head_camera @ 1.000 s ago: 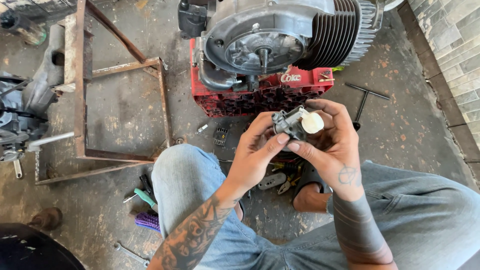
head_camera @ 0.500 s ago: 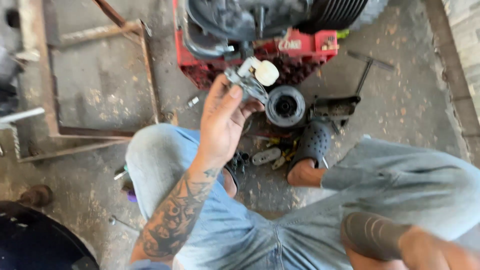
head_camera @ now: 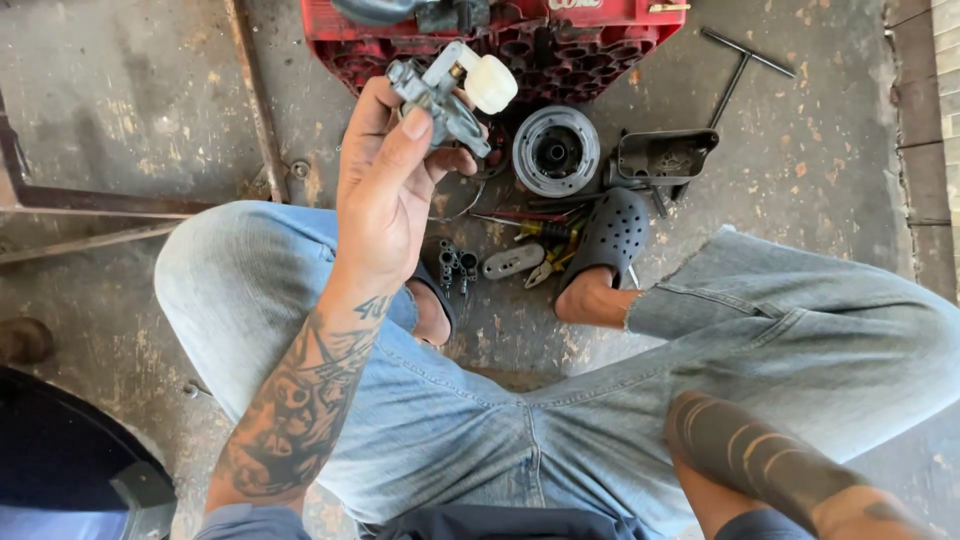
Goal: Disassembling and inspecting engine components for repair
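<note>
Concrete floor (head_camera: 150, 120) lies open beside left hand (head_camera: 385, 190) gripping metal part (head_camera: 440, 90).

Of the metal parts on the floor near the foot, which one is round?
The round grey metal hub with a dark centre hole, lying just below the red plastic crate. The dark boxy metal cover beside it is angular, and the small grey plate is oblong.

Crate: red plastic crate (head_camera: 560, 40), top edge of view, on concrete floor (head_camera: 820, 180).
Round part: grey ribbed metal disc (head_camera: 556, 151), just below crate.
Cover: dark metal housing (head_camera: 665, 155), beside disc.
Wrench: black T-handle wrench (head_camera: 735, 70), right of crate.
Hand tools: yellow-handled pliers (head_camera: 550, 262) near black perforated clog (head_camera: 612, 232).
Frame: rusty steel frame (head_camera: 250, 100), left.
</note>
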